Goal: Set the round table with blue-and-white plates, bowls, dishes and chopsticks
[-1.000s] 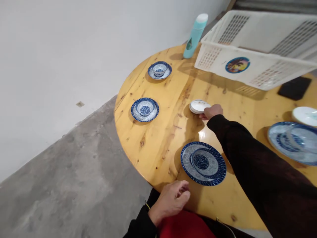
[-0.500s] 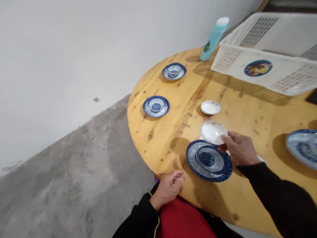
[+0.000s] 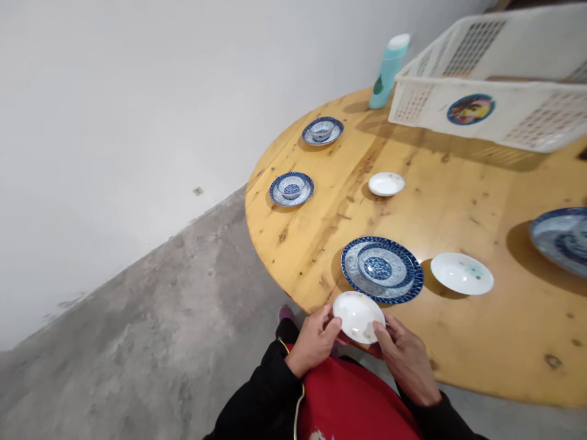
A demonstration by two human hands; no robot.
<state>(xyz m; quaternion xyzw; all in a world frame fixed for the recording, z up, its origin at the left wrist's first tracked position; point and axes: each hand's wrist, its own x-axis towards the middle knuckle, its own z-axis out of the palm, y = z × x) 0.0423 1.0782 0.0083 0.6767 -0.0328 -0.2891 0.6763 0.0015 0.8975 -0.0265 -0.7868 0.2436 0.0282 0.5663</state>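
A small white saucer (image 3: pixel 358 316) is held between both hands just at the near edge of the round wooden table (image 3: pixel 440 201). My left hand (image 3: pixel 314 341) grips its left rim with curled fingers. On the right rim my right hand (image 3: pixel 406 360) pinches it the same way. Directly beyond the saucer lies a blue patterned plate (image 3: pixel 381 269) with a smaller blue dish on it. Another small white saucer (image 3: pixel 386 184) sits further out on the table.
A white plate (image 3: pixel 461 273) lies right of the blue plate, and a large blue plate (image 3: pixel 562 239) is at the right edge. Two blue bowl-on-saucer sets (image 3: pixel 291 187) (image 3: pixel 322 130) stand along the left rim. A white plastic basket (image 3: pixel 495 79) and teal bottle (image 3: pixel 387 70) stand at the back.
My right hand lifted one white saucer off the stack in the middle of the table and brought it back to the near edge. My left hand rose and took its other side.
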